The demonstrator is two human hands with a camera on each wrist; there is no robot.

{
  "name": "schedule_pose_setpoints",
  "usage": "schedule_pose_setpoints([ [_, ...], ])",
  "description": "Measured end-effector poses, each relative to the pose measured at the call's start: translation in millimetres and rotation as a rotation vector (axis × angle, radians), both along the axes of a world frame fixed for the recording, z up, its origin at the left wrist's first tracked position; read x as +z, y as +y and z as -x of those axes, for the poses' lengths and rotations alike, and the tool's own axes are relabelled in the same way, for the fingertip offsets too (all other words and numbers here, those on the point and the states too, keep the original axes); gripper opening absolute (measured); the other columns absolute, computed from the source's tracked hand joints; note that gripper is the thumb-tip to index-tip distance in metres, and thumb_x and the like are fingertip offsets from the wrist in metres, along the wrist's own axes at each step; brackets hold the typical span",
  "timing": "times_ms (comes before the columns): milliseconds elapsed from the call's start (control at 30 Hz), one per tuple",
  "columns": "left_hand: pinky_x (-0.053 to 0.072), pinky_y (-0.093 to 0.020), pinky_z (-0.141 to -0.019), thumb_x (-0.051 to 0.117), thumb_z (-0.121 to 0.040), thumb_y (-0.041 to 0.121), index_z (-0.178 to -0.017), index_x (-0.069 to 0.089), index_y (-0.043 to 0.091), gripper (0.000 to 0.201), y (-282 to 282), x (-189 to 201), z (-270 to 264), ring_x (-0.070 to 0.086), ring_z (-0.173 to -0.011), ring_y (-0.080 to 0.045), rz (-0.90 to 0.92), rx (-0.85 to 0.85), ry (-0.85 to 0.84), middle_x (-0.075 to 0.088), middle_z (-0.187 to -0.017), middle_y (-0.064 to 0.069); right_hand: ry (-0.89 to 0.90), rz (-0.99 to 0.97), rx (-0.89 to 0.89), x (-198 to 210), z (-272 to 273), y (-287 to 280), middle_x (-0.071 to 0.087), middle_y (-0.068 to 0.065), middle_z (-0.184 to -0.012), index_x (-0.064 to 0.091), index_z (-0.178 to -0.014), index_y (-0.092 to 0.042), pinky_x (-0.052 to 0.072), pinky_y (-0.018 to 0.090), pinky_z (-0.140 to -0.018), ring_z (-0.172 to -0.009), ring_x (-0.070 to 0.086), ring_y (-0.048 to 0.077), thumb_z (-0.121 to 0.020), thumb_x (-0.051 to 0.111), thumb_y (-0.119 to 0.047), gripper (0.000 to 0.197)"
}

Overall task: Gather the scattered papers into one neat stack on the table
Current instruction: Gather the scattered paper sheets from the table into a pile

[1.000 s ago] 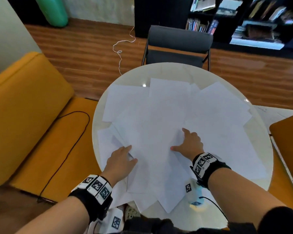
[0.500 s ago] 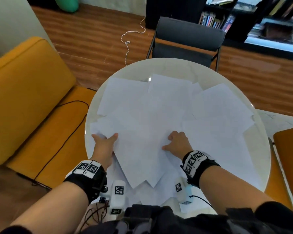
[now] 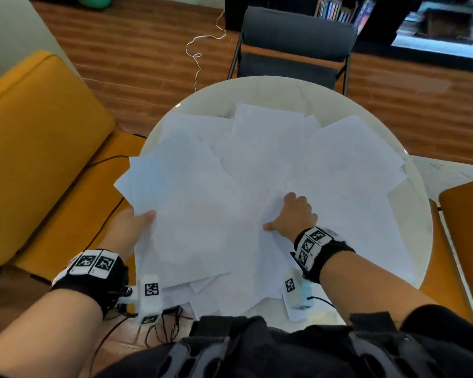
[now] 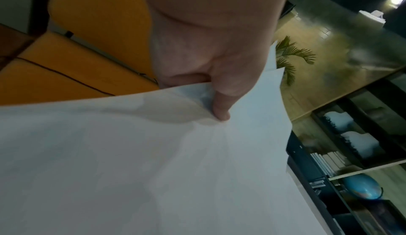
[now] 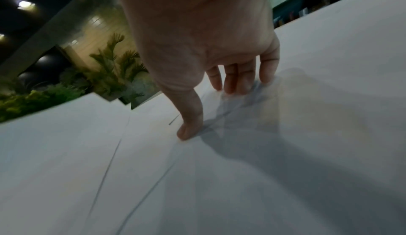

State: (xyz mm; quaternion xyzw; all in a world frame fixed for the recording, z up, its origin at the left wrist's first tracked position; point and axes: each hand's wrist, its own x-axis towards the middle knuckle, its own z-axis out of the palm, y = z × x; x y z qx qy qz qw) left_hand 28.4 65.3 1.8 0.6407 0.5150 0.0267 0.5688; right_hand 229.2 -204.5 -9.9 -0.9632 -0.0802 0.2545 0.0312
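Several white papers [image 3: 260, 165] lie spread and overlapping across the round white table [image 3: 271, 88]. My left hand [image 3: 138, 221] is at the table's left edge and pinches a few sheets, thumb on top. The other fingers are hidden beneath. The left wrist view shows the thumb [image 4: 219, 110] pressed on the lifted papers [image 4: 153, 160]. Those sheets stick out past the table's left rim. My right hand [image 3: 292, 216] rests on the middle of the pile, bent fingertips and thumb pressing down. In the right wrist view the right hand [image 5: 211, 82] touches the papers [image 5: 285, 151] and grasps nothing.
A grey chair [image 3: 292, 47] stands beyond the table's far side. A yellow sofa [image 3: 38, 132] with a black cable [image 3: 107, 165] is at the left, an orange seat [image 3: 467, 227] at the right. A white cord [image 3: 200, 50] lies on the wooden floor.
My left hand slid from the top of the pile to its left edge, took hold of some sheets and raised them past the rim. The right hand stayed pressing, fingers more bent.
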Motion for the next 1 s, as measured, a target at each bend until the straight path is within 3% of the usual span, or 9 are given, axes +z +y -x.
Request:
schedule_pose_setpoints([
  [67,0.049,-0.046,-0.095,0.059,-0.099,0.019,-0.109,0.066,0.018,0.012,-2,-2,5,0.066,-0.1,-0.028,0.157,0.029,-0.084,0.069,-0.121,-0.011,0.047,-0.048,-0.061,0,-2,4,0.051,0.011,-0.125,0.035,-0.128,-0.011,0.043,0.045,-0.096,-0.117,0.051,0.031,-0.066,0.08,-0.05,0.086],
  [133,0.05,-0.048,-0.098,0.058,-0.099,0.019,-0.122,0.064,0.021,0.023,-9,-4,6,0.068,-0.107,-0.028,0.336,0.044,-0.183,0.071,-0.121,-0.007,0.073,-0.085,-0.084,1,-2,8,0.053,0.011,-0.124,0.04,-0.126,-0.01,0.043,0.046,-0.097,-0.117,0.051,0.031,-0.069,0.078,-0.05,0.08],
  [267,0.053,-0.047,-0.089,0.059,-0.097,0.017,-0.129,0.06,0.021,0.032,-31,-2,0,0.067,-0.111,-0.029,0.514,0.05,-0.235,0.074,-0.119,-0.006,0.106,-0.23,-0.149,-2,4,14,0.05,0.013,-0.126,0.048,-0.127,-0.011,0.044,0.046,-0.099,-0.118,0.051,0.032,-0.074,0.069,-0.058,0.074],
  [433,0.05,-0.047,-0.097,0.06,-0.096,0.008,-0.129,0.056,0.016,0.034,-42,-11,-11,0.063,-0.11,-0.031,0.296,-0.068,-0.088,0.068,-0.118,-0.008,0.163,-0.513,-0.336,-1,16,30,0.044,0.012,-0.136,0.045,-0.134,-0.015,0.043,0.044,-0.102,-0.123,0.049,0.031,-0.08,0.067,-0.046,0.066],
  [567,0.052,-0.042,-0.09,0.055,-0.094,0.009,-0.118,0.061,0.014,0.025,-12,-8,0,0.063,-0.107,-0.034,0.118,0.01,-0.071,0.067,-0.116,-0.013,0.081,-0.476,-0.499,3,12,29,0.036,0.012,-0.138,0.038,-0.139,-0.018,0.039,0.046,-0.104,-0.128,0.04,0.032,-0.082,0.065,-0.043,0.068],
  [667,0.049,-0.044,-0.091,0.056,-0.095,0.01,-0.109,0.065,0.014,0.017,17,-3,18,0.063,-0.105,-0.035,0.12,0.025,-0.064,0.068,-0.115,-0.015,-0.005,-0.364,-0.432,4,0,23,0.038,0.011,-0.139,0.036,-0.14,-0.018,0.036,0.045,-0.104,-0.127,0.038,0.032,-0.082,0.063,-0.044,0.069],
  [767,0.049,-0.048,-0.095,0.059,-0.096,0.012,-0.126,0.062,0.01,0.03,32,0,31,0.065,-0.107,-0.035,0.144,-0.032,-0.047,0.069,-0.12,-0.014,-0.068,-0.23,-0.307,7,-22,20,0.035,0.01,-0.145,0.03,-0.144,-0.017,0.034,0.045,-0.103,-0.129,0.036,0.033,-0.082,0.062,-0.049,0.078],
  [933,0.052,-0.045,-0.086,0.061,-0.097,0.016,-0.115,0.065,0.018,0.019,31,6,36,0.067,-0.105,-0.03,0.161,-0.119,-0.006,0.072,-0.115,-0.007,-0.026,-0.115,-0.105,3,-62,20,0.011,0.0,-0.16,0.012,-0.151,-0.021,0.027,0.05,-0.109,-0.14,0.023,0.035,-0.075,0.07,-0.053,0.101],
  [1000,0.051,-0.049,-0.092,0.062,-0.096,0.021,-0.117,0.066,0.019,0.021,31,4,36,0.067,-0.106,-0.03,0.133,-0.15,0.021,0.072,-0.117,-0.006,-0.03,-0.068,-0.033,-1,-73,22,0.01,-0.002,-0.161,0.009,-0.152,-0.024,0.028,0.05,-0.109,-0.14,0.022,0.035,-0.072,0.072,-0.056,0.107],
])
